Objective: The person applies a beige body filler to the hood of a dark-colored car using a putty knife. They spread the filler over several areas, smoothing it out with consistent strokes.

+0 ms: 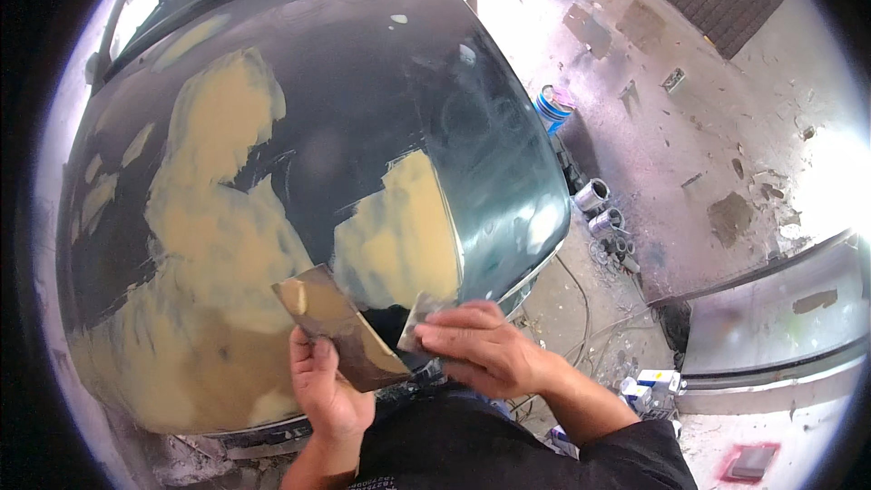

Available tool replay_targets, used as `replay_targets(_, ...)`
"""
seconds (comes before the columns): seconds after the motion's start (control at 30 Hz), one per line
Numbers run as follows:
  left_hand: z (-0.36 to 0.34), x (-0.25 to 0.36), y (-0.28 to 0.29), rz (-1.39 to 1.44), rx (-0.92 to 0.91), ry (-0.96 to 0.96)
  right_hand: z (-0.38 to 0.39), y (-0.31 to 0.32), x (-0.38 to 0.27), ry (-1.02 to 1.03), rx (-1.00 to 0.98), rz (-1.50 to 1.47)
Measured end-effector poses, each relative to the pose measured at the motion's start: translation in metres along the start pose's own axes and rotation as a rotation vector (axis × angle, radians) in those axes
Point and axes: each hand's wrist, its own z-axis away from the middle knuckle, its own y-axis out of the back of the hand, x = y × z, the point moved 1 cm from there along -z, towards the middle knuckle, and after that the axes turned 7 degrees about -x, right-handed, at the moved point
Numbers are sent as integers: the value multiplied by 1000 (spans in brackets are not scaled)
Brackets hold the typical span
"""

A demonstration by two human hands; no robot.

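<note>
Our left hand (331, 392) grips a flat brown rectangular board (340, 322) streaked with tan putty, over the near middle of the dark, glossy car hood (358, 100). Our right hand (485, 349) pinches a small grey flat spreader (414, 325) near the board's right side. If we tip the board too steeply, putty could slip off; if its far corner dips, it could scrape the pale yellow filler patch (404, 236) beyond, should that be soft.
</note>
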Motion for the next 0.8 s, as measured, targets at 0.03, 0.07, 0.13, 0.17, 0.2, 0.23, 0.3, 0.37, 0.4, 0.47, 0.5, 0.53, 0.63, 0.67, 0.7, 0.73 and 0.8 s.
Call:
replay_targets(0.03, -2, 2, 2, 5, -27, -18, 5, 1, 11, -31, -36, 148)
replay_targets(0.07, -5, 6, 0, -20, -59, -3, 7, 9, 22, -103, -39, 179)
replay_targets(0.13, -9, 8, 7, -71, -59, -4, 9, 30, 45, -271, 29, 349)
replay_targets(0.17, -9, 3, 7, -76, -59, -2, 7, 47, 53, -365, 26, 387)
replay_targets(0.2, -9, -1, 7, -85, -61, -9, 4, 64, 61, -449, 27, 423)
replay_targets(0.23, -9, -5, 8, -100, -62, -17, 5, 77, 73, -367, 87, 505)
replay_targets(0.3, -6, -16, 9, -174, -4, -57, 5, 100, 88, -360, 50, 552)
replay_targets(0.37, -2, -25, 6, -208, 33, -82, 6, 120, 104, -364, -7, 533)
replay_targets(0.4, 2, -29, 2, -209, 39, -86, 8, 127, 109, -323, 13, 510)
replay_targets(0.47, 9, -41, -8, -215, 84, -115, 13, 136, 126, -244, 31, 476)
replay_targets(0.5, 15, -49, -12, -231, 121, -139, 15, 141, 132, -215, 28, 484)
replay_targets(0.53, 21, -55, -16, -247, 158, -169, 13, 142, 140, -173, 13, 480)
replay_targets(0.63, 41, -79, -23, -213, 254, -217, 1, 145, 155, -34, -62, 456)
replay_targets(0.67, 47, -84, -23, -217, 292, -225, -9, 143, 157, 30, -95, 451)
replay_targets(0.7, 48, -86, -29, -216, 280, -213, -17, 143, 159, 88, -131, 457)
replay_targets(0.73, 51, -88, -36, -209, 270, -206, -28, 144, 160, 151, -172, 466)
replay_targets(0.8, 58, -92, -45, -200, 283, -217, -51, 143, 168, 188, -196, 511)
